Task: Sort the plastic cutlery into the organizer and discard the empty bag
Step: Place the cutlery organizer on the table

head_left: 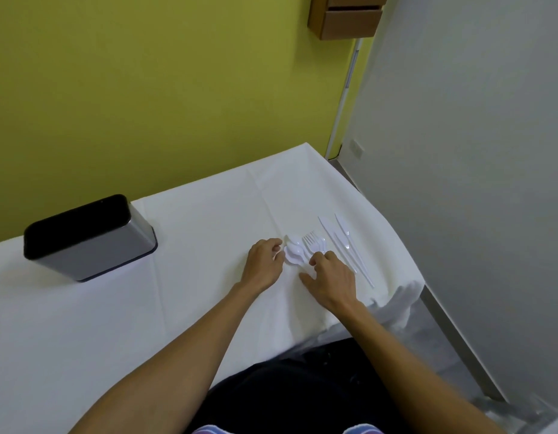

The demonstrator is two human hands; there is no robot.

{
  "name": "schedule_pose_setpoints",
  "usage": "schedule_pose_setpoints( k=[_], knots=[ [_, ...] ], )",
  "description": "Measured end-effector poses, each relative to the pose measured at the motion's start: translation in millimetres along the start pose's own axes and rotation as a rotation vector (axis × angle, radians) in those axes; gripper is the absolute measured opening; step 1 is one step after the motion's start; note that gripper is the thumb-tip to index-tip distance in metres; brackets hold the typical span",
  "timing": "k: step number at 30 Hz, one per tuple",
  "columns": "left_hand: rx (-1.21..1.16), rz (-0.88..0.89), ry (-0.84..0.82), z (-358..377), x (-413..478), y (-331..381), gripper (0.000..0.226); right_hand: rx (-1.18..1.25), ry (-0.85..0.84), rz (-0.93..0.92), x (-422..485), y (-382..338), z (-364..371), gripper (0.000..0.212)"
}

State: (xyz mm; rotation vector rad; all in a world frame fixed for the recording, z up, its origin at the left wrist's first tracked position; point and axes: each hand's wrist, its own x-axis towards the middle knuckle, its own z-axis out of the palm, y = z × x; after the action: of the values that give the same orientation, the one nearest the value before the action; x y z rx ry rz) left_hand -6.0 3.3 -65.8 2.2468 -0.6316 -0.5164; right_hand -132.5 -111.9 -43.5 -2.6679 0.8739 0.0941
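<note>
White plastic cutlery lies on the white tablecloth (208,230) near the table's right end: stacked spoons (294,252), forks (312,240) and knives (345,238) side by side. My left hand (264,263) sits just left of the spoons with its fingers curled, and a bit of white plastic shows between them. My right hand (332,277) rests over the handles of the forks, fingertips down on them and thumb spread toward me. The handles under both hands are hidden. No organizer is in view.
A grey bin (93,245) with a black rim stands at the table's left, against the yellow-green wall. The table's right edge drops off beside the knives. Crumpled clear plastic (528,411) lies low at the bottom right, off the table.
</note>
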Motion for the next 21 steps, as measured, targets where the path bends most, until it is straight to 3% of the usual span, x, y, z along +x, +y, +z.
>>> schedule_pose_setpoints(
  k=[9, 16, 18, 21],
  knots=[
    [-0.001, -0.033, 0.199, -80.5, -10.6, -20.3, 0.034, 0.113, -0.041, -0.223, 35.9, -72.0, -4.3, 0.035],
    [0.169, -0.019, 0.793, -207.7, -44.0, -62.7, 0.030, 0.218, -0.171, -0.485, 67.2, -195.1, -0.8, 0.044],
    [0.279, -0.066, 0.836, -235.6, -53.6, -80.3, 0.035, 0.254, -0.195, -0.556, 69.9, -232.8, -1.1, 0.056],
    [0.370, -0.246, 0.740, -266.5, -67.0, -103.9, 0.053, 0.275, -0.229, -0.636, 73.0, -278.6, -0.9, 0.072]
  ],
)
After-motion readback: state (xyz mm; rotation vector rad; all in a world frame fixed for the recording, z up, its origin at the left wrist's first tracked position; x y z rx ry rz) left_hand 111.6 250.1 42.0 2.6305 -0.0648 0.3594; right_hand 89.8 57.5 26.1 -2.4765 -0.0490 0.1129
